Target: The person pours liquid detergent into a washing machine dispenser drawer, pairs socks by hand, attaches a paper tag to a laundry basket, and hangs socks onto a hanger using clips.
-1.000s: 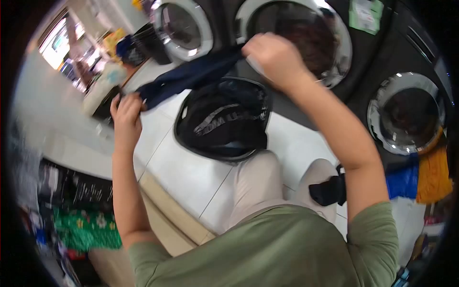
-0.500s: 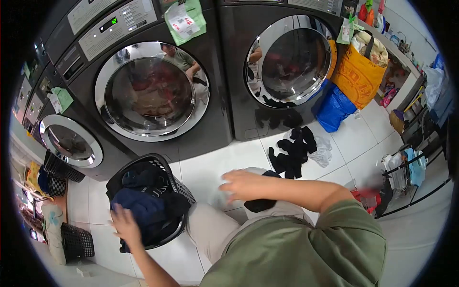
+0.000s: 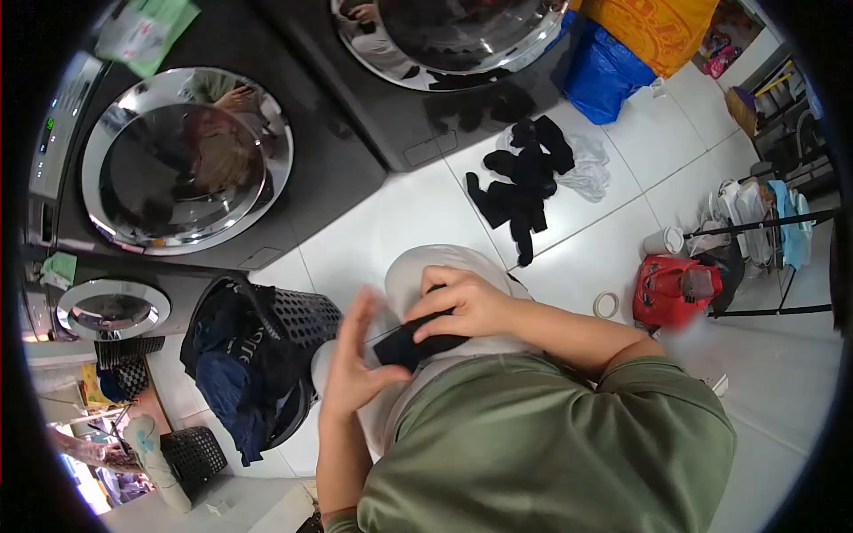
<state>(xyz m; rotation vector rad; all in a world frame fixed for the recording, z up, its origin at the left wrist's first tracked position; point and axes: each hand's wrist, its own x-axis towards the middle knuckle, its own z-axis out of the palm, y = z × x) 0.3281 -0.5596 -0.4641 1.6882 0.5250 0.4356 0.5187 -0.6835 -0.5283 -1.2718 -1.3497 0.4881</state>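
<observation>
Across my lap lies a black sock (image 3: 407, 348), dark and folded-looking. My right hand (image 3: 471, 306) is closed on it, its fingers curled over the upper end. Close by on the left, my left hand (image 3: 354, 366) is raised with thumb and fingers apart, slightly blurred by motion. It holds nothing, and its thumb is near the sock's lower end. On the floor ahead, several black socks (image 3: 524, 182) form a loose pile. A black laundry basket (image 3: 306, 315) stands at my left knee, filled with dark clothes (image 3: 227, 382).
Front-loading washing machines (image 3: 191, 164) line the far side. A clear plastic bag (image 3: 586, 169) touches the sock pile. Blue (image 3: 604, 75) and orange bags (image 3: 662, 31) stand beyond. To the right are a red bag (image 3: 662, 289), a tape roll (image 3: 607, 305) and a black rack (image 3: 773, 311).
My right hand has taken hold of the black sock on my lap. My left hand has moved from the basket toward it. The view has turned and tilted down.
</observation>
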